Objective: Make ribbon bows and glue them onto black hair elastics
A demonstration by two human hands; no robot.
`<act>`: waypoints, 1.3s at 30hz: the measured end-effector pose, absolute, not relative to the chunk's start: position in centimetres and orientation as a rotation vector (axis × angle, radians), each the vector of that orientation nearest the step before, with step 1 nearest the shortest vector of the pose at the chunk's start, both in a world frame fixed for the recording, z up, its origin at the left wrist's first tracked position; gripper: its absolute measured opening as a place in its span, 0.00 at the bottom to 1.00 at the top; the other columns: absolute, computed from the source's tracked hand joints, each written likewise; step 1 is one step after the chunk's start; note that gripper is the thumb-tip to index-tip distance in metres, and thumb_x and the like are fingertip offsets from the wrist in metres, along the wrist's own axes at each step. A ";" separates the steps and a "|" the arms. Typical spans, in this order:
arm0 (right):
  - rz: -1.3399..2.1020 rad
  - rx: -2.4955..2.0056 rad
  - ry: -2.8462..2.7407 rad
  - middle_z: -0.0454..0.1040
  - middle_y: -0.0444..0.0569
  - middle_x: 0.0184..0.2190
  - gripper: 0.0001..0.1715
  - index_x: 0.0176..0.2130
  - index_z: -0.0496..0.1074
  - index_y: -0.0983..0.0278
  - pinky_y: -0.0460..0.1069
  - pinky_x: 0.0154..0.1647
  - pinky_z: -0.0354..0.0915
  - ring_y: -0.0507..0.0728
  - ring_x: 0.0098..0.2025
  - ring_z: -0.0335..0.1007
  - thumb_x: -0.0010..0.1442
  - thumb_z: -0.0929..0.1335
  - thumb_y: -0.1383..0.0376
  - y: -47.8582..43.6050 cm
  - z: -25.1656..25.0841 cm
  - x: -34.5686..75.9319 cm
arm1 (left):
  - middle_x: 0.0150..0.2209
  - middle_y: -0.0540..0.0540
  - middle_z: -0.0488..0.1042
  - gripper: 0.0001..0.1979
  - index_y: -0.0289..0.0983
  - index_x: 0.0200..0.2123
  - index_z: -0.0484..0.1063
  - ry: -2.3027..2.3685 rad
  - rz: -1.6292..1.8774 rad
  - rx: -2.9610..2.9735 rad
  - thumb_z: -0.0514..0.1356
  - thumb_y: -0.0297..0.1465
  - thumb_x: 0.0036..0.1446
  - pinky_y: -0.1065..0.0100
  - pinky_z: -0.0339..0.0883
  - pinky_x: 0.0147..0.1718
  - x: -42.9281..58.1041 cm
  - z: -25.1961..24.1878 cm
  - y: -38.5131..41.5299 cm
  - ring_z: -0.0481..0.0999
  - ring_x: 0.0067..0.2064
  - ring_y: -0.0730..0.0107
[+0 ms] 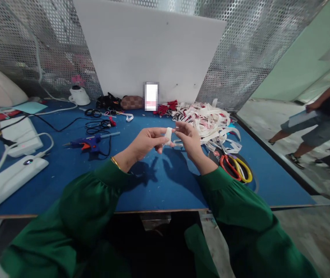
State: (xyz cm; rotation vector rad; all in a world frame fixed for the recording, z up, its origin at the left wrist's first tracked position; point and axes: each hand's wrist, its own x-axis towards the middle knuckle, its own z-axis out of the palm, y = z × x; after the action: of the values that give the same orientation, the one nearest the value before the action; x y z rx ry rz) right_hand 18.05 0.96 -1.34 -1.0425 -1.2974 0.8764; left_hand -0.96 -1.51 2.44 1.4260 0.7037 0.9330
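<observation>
My left hand (150, 139) pinches a small loop of white ribbon (168, 135) between thumb and fingers, above the blue tabletop. Close to the loop's right side is my right hand (190, 139), its fingers curved and a little apart; whether a fingertip touches the ribbon I cannot tell. Behind and to the right of that hand lies a large tangled heap of white ribbon strips (211, 119). Scissors (237, 168) with red and yellow handles lie beside my right forearm, on a dark round object.
A blue glue gun (91, 143) with its cord lies left of my hands. Farther left are a white power strip (17, 179) and a white box (20, 135). A phone (151, 96) stands against the white board (153, 50). Another person (321, 116) stands at the right.
</observation>
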 end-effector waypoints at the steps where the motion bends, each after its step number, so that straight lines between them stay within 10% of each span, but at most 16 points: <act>1: 0.854 -0.963 -1.379 0.78 0.50 0.45 0.20 0.46 0.74 0.60 0.56 0.53 0.68 0.59 0.49 0.74 0.50 0.71 0.63 0.7 -1.1 18.0 | 0.33 0.42 0.84 0.22 0.36 0.55 0.78 0.700 0.949 1.418 0.66 0.31 0.57 0.75 0.65 0.21 -1.0 2.4 -1.4 0.69 0.19 0.81; 11: 0.745 -0.925 -1.456 0.74 0.43 0.26 0.07 0.32 0.78 0.61 0.50 0.36 0.63 0.54 0.31 0.67 0.57 0.70 0.60 0.0 -1.4 17.0 | 0.33 0.42 0.83 0.23 0.36 0.56 0.77 0.657 0.900 1.389 0.67 0.32 0.56 0.74 0.66 0.21 -0.8 2.2 -1.6 0.70 0.20 0.79; 39: 0.858 -0.900 -1.501 0.74 0.43 0.25 0.06 0.33 0.76 0.61 0.50 0.32 0.68 0.53 0.27 0.73 0.56 0.72 0.61 -2.1 -1.1 15.3 | 0.37 0.43 0.84 0.27 0.36 0.56 0.76 0.851 1.301 1.271 0.69 0.34 0.51 0.73 0.63 0.19 -1.0 2.3 -0.5 0.66 0.17 0.82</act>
State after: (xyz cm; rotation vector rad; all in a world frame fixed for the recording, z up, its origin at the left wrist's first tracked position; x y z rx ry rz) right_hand 15.32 -2.10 -1.14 -0.8995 -1.5011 0.8576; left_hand -1.05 -0.50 2.29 1.2714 0.8510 1.3012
